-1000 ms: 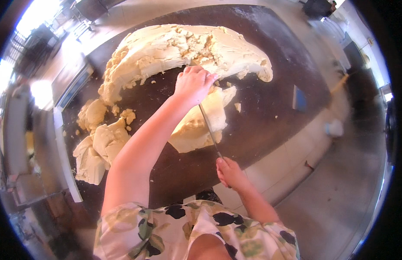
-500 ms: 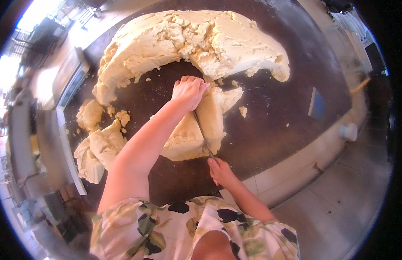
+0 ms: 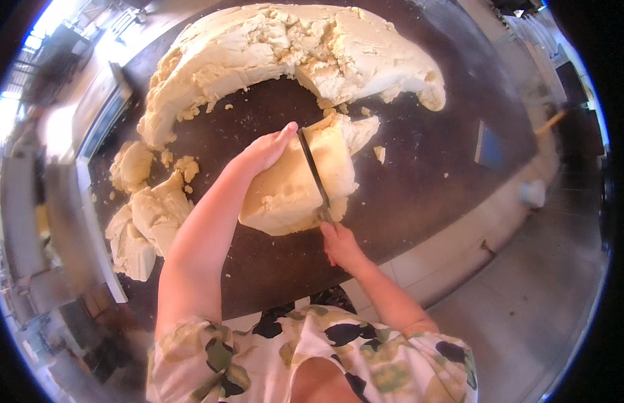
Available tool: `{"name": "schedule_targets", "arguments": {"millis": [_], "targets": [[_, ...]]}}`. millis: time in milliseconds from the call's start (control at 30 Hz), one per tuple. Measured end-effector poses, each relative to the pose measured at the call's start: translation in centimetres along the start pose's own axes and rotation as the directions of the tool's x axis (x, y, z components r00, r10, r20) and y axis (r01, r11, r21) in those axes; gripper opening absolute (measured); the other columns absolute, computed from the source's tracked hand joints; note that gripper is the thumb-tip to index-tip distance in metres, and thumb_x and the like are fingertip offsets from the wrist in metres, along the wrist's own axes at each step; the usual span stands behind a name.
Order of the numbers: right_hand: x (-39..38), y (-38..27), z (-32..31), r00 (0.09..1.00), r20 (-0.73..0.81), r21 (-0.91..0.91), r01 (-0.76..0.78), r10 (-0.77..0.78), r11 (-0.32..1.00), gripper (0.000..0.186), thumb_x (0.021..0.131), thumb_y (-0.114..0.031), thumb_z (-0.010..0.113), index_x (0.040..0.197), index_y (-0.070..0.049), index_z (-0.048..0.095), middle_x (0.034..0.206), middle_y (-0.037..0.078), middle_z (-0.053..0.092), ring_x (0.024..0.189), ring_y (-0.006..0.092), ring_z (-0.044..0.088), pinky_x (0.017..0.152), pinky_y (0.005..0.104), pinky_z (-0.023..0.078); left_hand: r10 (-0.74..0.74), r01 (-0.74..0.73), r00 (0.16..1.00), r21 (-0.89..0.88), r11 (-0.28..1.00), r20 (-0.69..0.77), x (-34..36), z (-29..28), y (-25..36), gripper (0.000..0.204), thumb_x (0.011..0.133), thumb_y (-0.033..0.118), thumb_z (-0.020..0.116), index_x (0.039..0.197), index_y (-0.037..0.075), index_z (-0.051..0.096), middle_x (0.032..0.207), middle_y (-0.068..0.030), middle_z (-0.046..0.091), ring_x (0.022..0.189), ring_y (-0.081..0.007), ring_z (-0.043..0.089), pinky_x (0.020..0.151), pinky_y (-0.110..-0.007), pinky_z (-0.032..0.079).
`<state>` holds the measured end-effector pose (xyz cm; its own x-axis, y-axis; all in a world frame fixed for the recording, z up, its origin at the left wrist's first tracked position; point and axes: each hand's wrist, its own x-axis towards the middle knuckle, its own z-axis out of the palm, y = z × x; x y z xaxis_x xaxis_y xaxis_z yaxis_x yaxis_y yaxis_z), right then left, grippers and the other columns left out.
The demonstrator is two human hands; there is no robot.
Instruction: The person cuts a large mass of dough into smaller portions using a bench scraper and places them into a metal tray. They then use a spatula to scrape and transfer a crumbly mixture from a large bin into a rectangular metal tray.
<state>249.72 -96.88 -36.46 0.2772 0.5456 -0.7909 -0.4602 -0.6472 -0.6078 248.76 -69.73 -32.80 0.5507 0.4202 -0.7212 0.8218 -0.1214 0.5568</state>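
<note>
A thick block of pale yellow dough (image 3: 285, 185) sits on the dark table in front of me. My right hand (image 3: 342, 245) is wrapped round the handle of a long knife (image 3: 313, 164). Its dark blade runs away from me across the top of the block. My left hand (image 3: 268, 149) rests against the block's far left side, thumb stretched toward the blade's tip; its other fingers are mostly hidden. Beyond the block lies a large curved mass of the same dough (image 3: 258, 50).
Smaller dough lumps (image 3: 157, 211) lie at the left near the table's edge. Crumbs and a small dough piece (image 3: 380, 154) are scattered on the dark table (image 3: 419, 181). A flat bluish scraper-like piece (image 3: 488, 146) lies at the right. A white cup-like object (image 3: 533, 193) is beyond the right edge.
My left hand has moved from the blade's far end onto the block's left side. The knife now shows along its length on the block's top. The view has shifted slightly.
</note>
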Motion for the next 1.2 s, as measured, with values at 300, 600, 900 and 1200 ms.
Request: {"name": "schedule_targets", "arguments": {"millis": [300, 600, 900, 1200], "targets": [[-1.5, -1.3, 9.1, 0.790, 0.322, -0.556, 0.603, -0.521, 0.572, 0.045, 0.087, -0.045, 0.058, 0.086, -0.001, 0.055, 0.069, 0.023, 0.061, 0.067, 0.0449, 0.060, 0.059, 0.0494, 0.048, -0.107, -0.373, 0.818, -0.663, 0.649, -0.565, -11.4, -2.9, -22.2, 0.049, 0.100, 0.040, 0.034, 0.126, 0.003, 0.052, 0.120, -0.0076, 0.055, 0.108, -0.0189, 0.051, 0.094, -0.034, 0.041], [-3.5, -4.5, 7.6, 0.669, 0.458, -0.394, 0.743, -0.585, 0.541, 0.038, 0.087, -0.040, 0.063, 0.083, -0.004, 0.054, 0.063, 0.017, 0.060, 0.056, 0.0347, 0.061, 0.050, 0.0397, 0.049, 0.330, -0.249, 0.217, 0.274, 0.929, -0.919, -17.0, 2.2, -19.4, 0.033, 0.094, 0.011, 0.049, 0.124, -0.003, 0.047, 0.128, -0.0160, 0.049, 0.116, -0.0290, 0.047, 0.100, -0.040, 0.038], [-0.1, 1.8, -18.1, 0.494, -0.579, -0.796, -0.170, -0.649, 0.581, 0.042, 0.093, -0.041, 0.052, 0.079, -0.002, 0.049, 0.066, 0.024, 0.060, 0.062, 0.0436, 0.060, 0.050, 0.0504, 0.045, 0.366, -0.148, 0.895, 0.603, 0.784, -0.256, -8.7, 15.0, -6.7, 0.077, 0.078, 0.006, 0.063, 0.144, 0.008, 0.025, 0.152, -0.0181, 0.014, 0.140, -0.0371, 0.012, 0.111, -0.053, 0.019], [1.2, -0.8, -24.6, 0.726, -0.585, -0.811, -0.513, -0.363, 0.281, 0.037, 0.092, -0.040, 0.052, 0.096, -0.004, 0.059, 0.103, 0.022, 0.061, 0.088, 0.0397, 0.062, 0.072, 0.0474, 0.050, 0.329, -0.089, 0.797, 0.440, 0.894, -0.506, -3.7, 15.0, -7.3, 0.066, 0.067, -0.001, 0.065, 0.130, 0.012, 0.047, 0.131, -0.0122, 0.047, 0.119, -0.0362, 0.045, 0.096, -0.048, 0.040]]}}
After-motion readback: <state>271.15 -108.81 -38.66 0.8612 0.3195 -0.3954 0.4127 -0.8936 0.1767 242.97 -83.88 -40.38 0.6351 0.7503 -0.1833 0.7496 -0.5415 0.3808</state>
